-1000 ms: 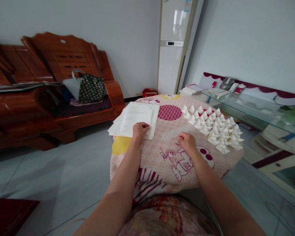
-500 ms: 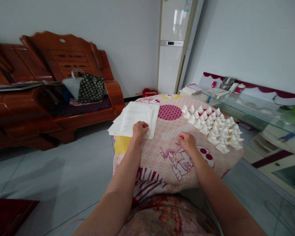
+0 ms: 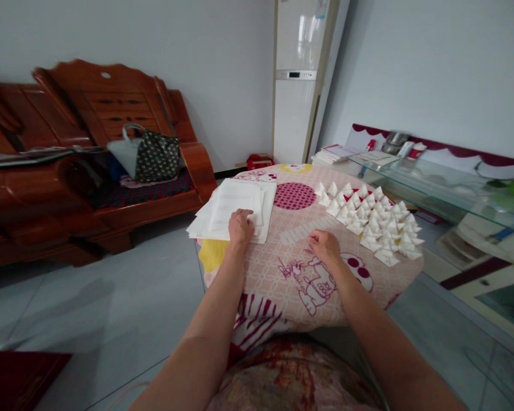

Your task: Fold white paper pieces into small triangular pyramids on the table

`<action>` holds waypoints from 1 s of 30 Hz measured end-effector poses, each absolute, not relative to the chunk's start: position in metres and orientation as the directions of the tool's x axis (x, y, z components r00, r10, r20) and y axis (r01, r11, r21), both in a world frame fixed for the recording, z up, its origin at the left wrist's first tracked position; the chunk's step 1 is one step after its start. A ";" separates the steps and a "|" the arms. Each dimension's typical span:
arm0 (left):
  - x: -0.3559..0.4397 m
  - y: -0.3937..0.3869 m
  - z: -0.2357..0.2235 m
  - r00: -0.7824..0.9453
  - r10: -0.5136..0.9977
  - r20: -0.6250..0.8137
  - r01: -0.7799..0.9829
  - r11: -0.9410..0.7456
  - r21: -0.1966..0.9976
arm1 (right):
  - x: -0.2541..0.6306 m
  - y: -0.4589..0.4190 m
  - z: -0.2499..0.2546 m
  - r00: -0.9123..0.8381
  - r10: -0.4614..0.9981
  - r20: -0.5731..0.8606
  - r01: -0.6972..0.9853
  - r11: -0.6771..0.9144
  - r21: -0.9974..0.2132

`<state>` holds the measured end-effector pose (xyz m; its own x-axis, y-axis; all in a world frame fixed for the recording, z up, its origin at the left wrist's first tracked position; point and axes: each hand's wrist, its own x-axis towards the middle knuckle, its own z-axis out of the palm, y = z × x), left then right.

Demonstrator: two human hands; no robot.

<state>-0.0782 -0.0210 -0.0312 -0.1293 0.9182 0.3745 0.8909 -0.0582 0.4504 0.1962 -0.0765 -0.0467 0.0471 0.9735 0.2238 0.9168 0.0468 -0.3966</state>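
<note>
My left hand point(image 3: 241, 227) rests on the near part of a stack of white paper sheets point(image 3: 236, 197), its fingers reaching forward over the top sheet. My right hand point(image 3: 325, 245) is closed, fingers curled, low over the tablecloth point(image 3: 265, 268). Whatever it may hold is hidden. Just beyond its fingertips lies a row of thin, pale strips point(image 3: 297, 234), apparently paper. To its right stand several rows of small folded white paper pieces point(image 3: 366, 214) with pointed tops.
A glass shelf unit point(image 3: 449, 197) with books, a metal pot and cups stands along the right wall. On the left is a wooden sofa point(image 3: 124, 97) with a dark patterned bag point(image 3: 158, 157) on it. A tall white cabinet-like unit point(image 3: 295, 114) fills the corner.
My left hand has shifted slightly left and its fingers now reach further forward on the paper stack. The right hand stays in nearly the same place, closed.
</note>
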 end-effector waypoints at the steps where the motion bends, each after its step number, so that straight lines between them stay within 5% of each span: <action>1: -0.080 -0.019 -0.031 -0.105 0.911 0.399 0.898 -0.085 0.431 | 0.196 -0.076 -0.047 0.051 0.973 0.224 0.917 0.043 -0.396; 9: -0.078 -0.023 -0.032 -0.083 0.962 0.262 0.881 -0.051 0.470 | 0.195 -0.076 -0.044 0.057 0.980 0.191 0.915 0.026 -0.403; 15: -0.081 -0.019 -0.033 -0.064 0.906 0.417 0.872 -0.153 0.466 | 0.195 -0.076 -0.044 0.064 0.977 0.205 0.916 0.025 -0.401; 22: -0.077 -0.030 -0.024 -0.072 0.971 0.228 0.890 -0.041 0.455 | 0.195 -0.078 -0.046 0.059 0.971 0.230 0.914 0.040 -0.405; 30: -0.083 -0.013 -0.027 0.025 0.937 0.348 0.888 -0.181 0.423 | 0.196 -0.078 -0.046 0.054 0.974 0.220 0.913 0.041 -0.406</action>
